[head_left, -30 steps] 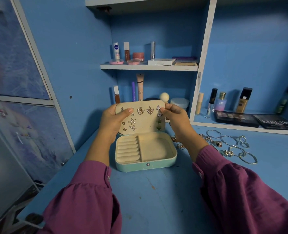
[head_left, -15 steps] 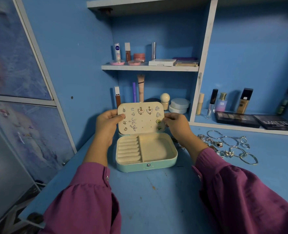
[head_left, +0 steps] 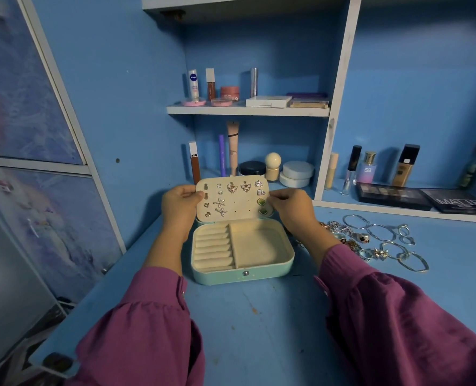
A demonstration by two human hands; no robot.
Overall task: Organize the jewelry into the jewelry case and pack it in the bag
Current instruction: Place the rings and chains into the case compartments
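**At the far edge of the little box**

On the blue table (head_left: 259,330), the left hand (head_left: 179,208) and right hand (head_left: 291,210) pinch the two sides of the earring card (head_left: 232,200), standing it up. Just below sits the open jewelry case (head_left: 242,250). To the right lie shiny rings and bangles (head_left: 376,238).

Mint-green jewelry case (head_left: 242,275) with cream lining, magenta sleeves (head_left: 398,324), blue table (head_left: 259,330).

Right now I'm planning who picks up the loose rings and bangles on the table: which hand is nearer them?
Right. The right hand holds the earring panel's right edge, just left of the jewelry pile; the left hand holds the panel's far edge.
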